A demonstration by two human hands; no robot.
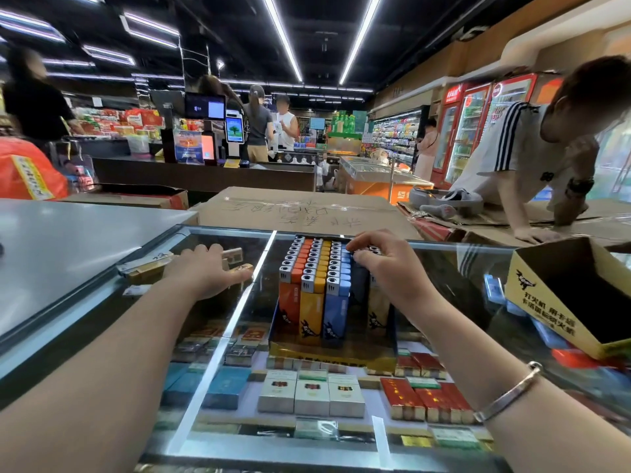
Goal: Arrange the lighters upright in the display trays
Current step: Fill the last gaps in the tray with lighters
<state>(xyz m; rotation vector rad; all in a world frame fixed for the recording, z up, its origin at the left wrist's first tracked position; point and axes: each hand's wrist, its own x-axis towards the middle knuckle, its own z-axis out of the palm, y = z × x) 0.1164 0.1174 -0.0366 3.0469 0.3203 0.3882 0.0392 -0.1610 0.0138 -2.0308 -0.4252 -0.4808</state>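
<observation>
A blue and yellow display tray (333, 357) stands on the glass counter top, holding upright rows of orange, yellow, blue and dark lighters (316, 285). My right hand (389, 264) rests over the right-hand rows, its fingers curled on the tops of the lighters at the far right. My left hand (205, 271) lies flat on the glass to the left of the tray, fingers spread, holding nothing. An empty yellow display box (536, 303) lies on its side at the right edge of the counter.
Cigarette packs (310, 392) fill the glass case under the counter top. A few small packs (143, 266) lie by my left hand. Flat cardboard boxes (300, 209) sit beyond the counter. A person (532, 155) leans on cardboard at the right; shoppers stand at the checkout behind.
</observation>
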